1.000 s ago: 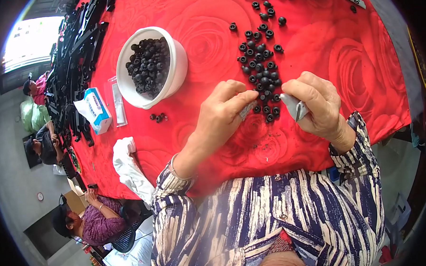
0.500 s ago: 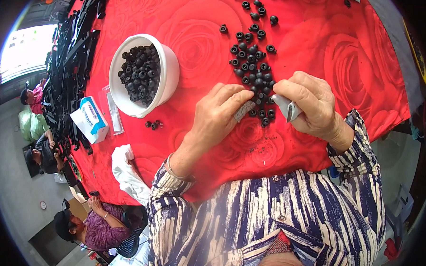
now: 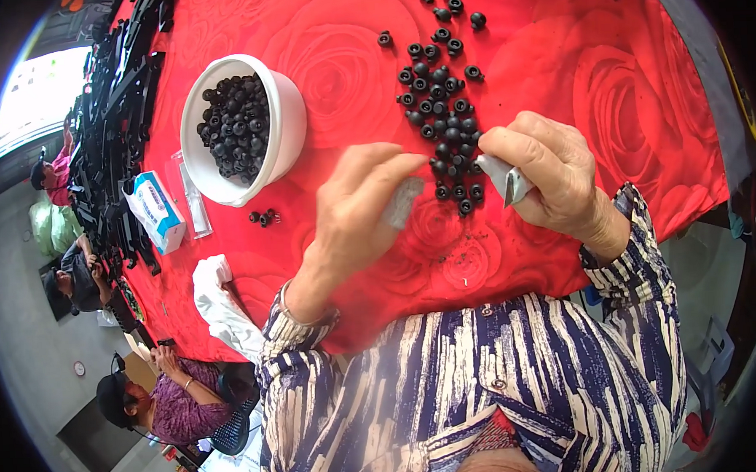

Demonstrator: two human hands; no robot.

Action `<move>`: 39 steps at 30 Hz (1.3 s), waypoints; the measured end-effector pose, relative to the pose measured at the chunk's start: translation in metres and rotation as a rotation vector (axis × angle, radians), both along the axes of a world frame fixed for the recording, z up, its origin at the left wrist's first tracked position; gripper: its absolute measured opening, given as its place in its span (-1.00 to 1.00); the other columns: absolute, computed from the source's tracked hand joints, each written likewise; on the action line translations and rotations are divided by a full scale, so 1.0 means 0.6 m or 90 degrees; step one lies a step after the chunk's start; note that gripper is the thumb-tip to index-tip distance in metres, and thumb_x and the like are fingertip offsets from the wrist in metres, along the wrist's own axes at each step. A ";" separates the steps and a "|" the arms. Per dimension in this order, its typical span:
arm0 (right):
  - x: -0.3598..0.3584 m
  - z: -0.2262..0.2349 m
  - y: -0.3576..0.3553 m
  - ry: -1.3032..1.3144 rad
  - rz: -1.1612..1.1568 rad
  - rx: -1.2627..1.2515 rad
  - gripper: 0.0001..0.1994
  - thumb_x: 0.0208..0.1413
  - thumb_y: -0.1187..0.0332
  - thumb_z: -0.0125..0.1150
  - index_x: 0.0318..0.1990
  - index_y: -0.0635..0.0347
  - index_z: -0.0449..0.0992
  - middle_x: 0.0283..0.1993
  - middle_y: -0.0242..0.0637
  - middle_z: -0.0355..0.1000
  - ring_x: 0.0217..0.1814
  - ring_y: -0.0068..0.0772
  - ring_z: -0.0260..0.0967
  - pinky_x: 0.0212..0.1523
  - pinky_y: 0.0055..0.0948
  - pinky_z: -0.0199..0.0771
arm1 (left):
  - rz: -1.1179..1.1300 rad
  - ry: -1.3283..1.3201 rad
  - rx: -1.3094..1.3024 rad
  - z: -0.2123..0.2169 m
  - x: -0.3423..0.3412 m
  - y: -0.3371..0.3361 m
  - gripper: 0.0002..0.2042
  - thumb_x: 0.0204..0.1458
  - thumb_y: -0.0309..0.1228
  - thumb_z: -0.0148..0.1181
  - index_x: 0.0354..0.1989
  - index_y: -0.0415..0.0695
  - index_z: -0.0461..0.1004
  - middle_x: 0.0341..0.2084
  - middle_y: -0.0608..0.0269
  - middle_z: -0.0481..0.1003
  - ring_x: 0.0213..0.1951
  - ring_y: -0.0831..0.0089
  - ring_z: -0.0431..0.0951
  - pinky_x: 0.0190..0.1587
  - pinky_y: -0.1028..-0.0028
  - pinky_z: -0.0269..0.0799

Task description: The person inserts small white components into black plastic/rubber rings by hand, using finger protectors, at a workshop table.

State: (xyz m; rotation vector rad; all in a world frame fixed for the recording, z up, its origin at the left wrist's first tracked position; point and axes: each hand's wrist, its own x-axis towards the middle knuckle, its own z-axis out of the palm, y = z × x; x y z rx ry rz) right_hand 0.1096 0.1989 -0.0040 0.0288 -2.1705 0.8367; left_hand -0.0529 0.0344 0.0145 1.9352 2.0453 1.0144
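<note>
1. The left hand sits just left of the frame's middle, fingers curled down; its grip is closed on a small grey piece pinched between thumb and fingertips.
2. The right hand is right of centre, its grip closed round a grey blade tool whose point sticks out toward the left hand.
3. The two grips are near each other but apart; the black rings lie loose on the desk between and just above them, the lowest rings touching or just beside the right hand's fingertips.
4. The loose rings run from the top centre down to the hands: too many and too bunched to count exactly, some three dozen or so.
5. One white bowl stands upper left of the hands, well apart from them, heaped with more black rings; their number cannot be told.
6. A little cluster of rings, about three, lies just below the bowl.
7. One blue-and-white packet lies left of the bowl, one clear bag between packet and bowl.
8. One white cloth hangs over the desk's edge at lower left.
9. A row of black parts lines the upper left edge.
10. Three other people sit at far left.
</note>
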 end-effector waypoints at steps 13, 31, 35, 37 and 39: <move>-0.001 0.003 -0.006 -0.017 0.010 -0.010 -0.70 -0.23 0.56 0.30 -0.24 0.30 0.45 -0.50 -0.26 0.28 -0.56 -0.29 0.31 -0.59 -0.38 0.31 | -0.014 0.100 0.002 -0.038 0.027 -0.001 -0.77 -0.14 -0.44 0.29 -0.24 -0.12 0.53 -0.34 0.23 0.48 -0.34 0.38 0.50 -0.44 0.45 0.42; 0.000 0.004 -0.037 -0.154 0.206 -0.218 -0.61 -0.26 0.54 0.34 -0.15 0.29 0.48 -0.38 -0.21 0.34 -0.43 -0.29 0.40 -0.47 -0.41 0.43 | 0.117 -1.361 -0.124 -0.048 0.077 -0.039 -0.80 0.02 -0.51 0.23 -0.17 -0.25 0.52 -0.38 0.18 0.54 -0.47 0.53 0.51 -0.41 0.59 0.44; -0.002 0.010 -0.037 -0.162 0.211 -0.213 -0.70 -0.17 0.50 0.39 -0.21 0.30 0.52 -0.42 -0.22 0.40 -0.48 -0.33 0.40 -0.52 -0.46 0.39 | 0.089 -1.321 -0.137 -0.036 0.071 -0.044 -0.80 0.02 -0.50 0.24 -0.17 -0.26 0.53 -0.39 0.20 0.54 -0.46 0.55 0.51 -0.40 0.60 0.43; -0.001 0.010 -0.042 -0.113 0.196 -0.151 -0.70 -0.17 0.47 0.40 -0.22 0.32 0.51 -0.44 -0.23 0.41 -0.51 -0.34 0.40 -0.56 -0.44 0.37 | 0.074 -1.300 -0.170 -0.030 0.065 -0.045 -0.80 0.02 -0.50 0.24 -0.17 -0.27 0.53 -0.39 0.21 0.54 -0.46 0.55 0.50 -0.40 0.60 0.43; 0.001 0.012 -0.045 -0.096 0.185 -0.130 -0.69 -0.18 0.47 0.40 -0.22 0.33 0.52 -0.45 -0.23 0.40 -0.54 -0.35 0.38 -0.59 -0.44 0.33 | 0.047 -1.327 -0.183 -0.024 0.063 -0.043 -0.79 0.03 -0.51 0.24 -0.16 -0.29 0.53 -0.39 0.21 0.54 -0.45 0.58 0.49 -0.39 0.61 0.43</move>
